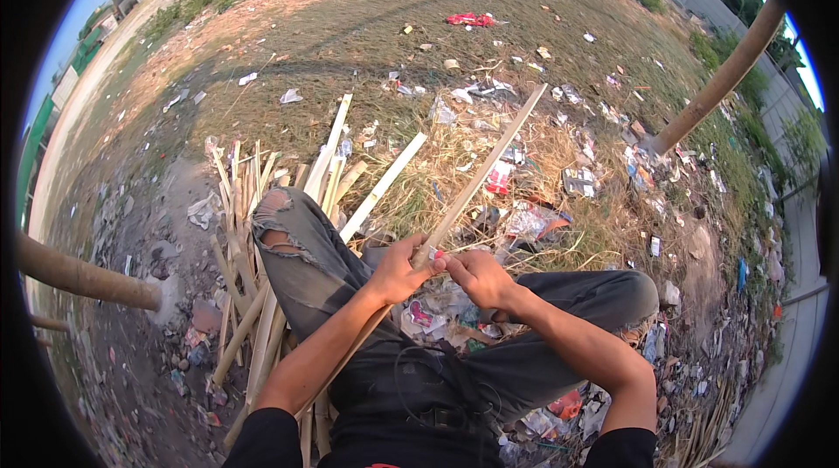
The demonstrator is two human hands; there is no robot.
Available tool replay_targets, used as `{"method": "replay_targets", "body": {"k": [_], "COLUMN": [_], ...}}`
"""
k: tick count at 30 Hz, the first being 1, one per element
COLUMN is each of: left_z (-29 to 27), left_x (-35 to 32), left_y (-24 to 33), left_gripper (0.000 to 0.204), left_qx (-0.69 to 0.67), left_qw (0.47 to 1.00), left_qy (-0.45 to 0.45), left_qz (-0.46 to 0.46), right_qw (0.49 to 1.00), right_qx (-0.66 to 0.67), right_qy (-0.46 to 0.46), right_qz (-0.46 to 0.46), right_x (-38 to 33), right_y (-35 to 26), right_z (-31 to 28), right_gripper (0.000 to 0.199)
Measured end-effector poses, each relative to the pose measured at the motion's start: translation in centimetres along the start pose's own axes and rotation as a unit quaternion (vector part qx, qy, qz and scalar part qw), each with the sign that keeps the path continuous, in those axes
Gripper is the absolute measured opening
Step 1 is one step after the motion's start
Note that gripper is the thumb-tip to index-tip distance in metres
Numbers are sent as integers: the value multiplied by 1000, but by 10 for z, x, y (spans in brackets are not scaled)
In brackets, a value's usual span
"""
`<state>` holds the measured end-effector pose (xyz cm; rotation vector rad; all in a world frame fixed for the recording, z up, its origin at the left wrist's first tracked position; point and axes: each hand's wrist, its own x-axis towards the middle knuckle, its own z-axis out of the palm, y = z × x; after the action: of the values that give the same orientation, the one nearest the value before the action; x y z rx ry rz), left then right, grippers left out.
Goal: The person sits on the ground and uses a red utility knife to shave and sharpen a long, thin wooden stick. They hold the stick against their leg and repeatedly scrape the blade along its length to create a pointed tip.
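A long split bamboo strip runs slantwise across my lap, its far end up and to the right, its near end under my left forearm. My left hand is closed round it above my crossed legs. Close beside it, my right hand is closed, thumb forward, almost touching the left fingers. A small red thing shows between the two hands; its kind is too small to tell, and whatever the right fingers hold is hidden. Another pale strip slants outward past my left knee.
A pile of split bamboo pieces lies at my left. Thick poles stand in the ground at the left and at the right. Litter and dry grass cover the ground ahead. A grey wall runs along the right.
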<state>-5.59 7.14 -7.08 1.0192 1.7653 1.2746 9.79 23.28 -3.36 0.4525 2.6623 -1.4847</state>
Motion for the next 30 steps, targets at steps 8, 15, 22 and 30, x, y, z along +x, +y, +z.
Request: {"method": "replay_targets", "body": {"k": [8, 15, 22, 30], "left_z": [0, -2, -7, -13], "left_x": [1, -1, -44, -35], "left_y": [-2, 0, 7, 40], "left_gripper": [58, 50, 50, 53], "left_qx": [-76, -72, -174, -366], "left_qw": [994, 994, 973, 909], "left_qy": [-31, -48, -146, -198], "left_qz": [67, -66, 23, -22], "right_qw": [998, 993, 958, 985], "right_qx": [-8, -87, -22, -163], "right_qy": [-56, 74, 260, 13], "right_qz": [15, -24, 122, 50], "right_x": [4, 16, 9, -48], "right_y": [-3, 14, 45, -86], "right_z": [-7, -4, -166, -47], "right_gripper": [72, 77, 78, 70]}}
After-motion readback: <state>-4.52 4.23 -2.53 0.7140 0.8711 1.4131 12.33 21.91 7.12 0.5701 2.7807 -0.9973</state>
